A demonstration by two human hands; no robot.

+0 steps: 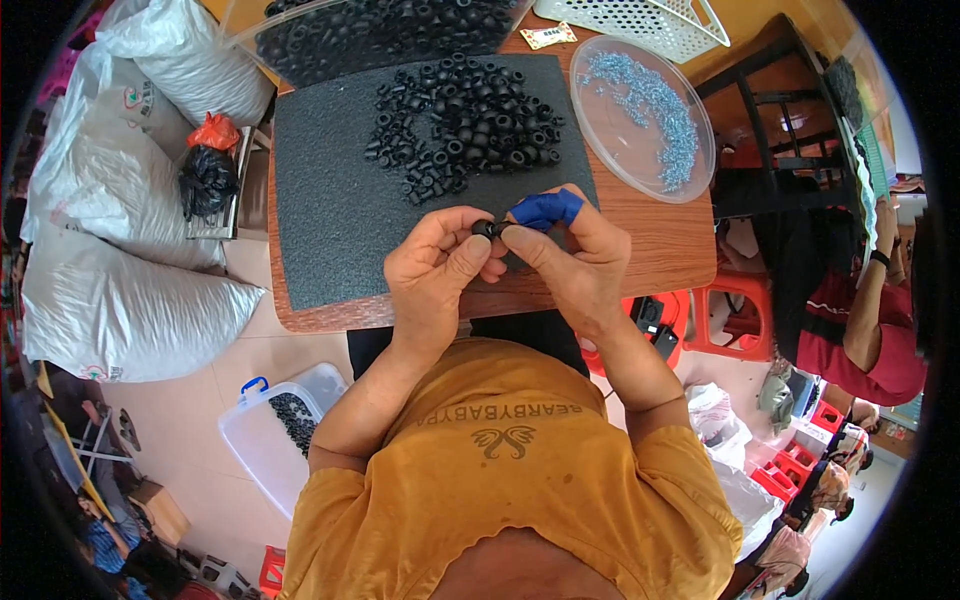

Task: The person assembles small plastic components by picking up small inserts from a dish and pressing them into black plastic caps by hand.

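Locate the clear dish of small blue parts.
In the head view, the clear round dish sits on the wooden table at upper right, just right of the dark foam mat and below the white basket.

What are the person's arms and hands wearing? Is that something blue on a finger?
Both forearms are bare below short mustard-yellow sleeves. The left hand wears nothing. The right hand has a blue finger cover on one finger. No watch, rings or gloves show.

The left hand (440,262) and right hand (572,255) are brought together at 12 o'clock, fingertips pinched, forearms angled up from 6 o'clock.
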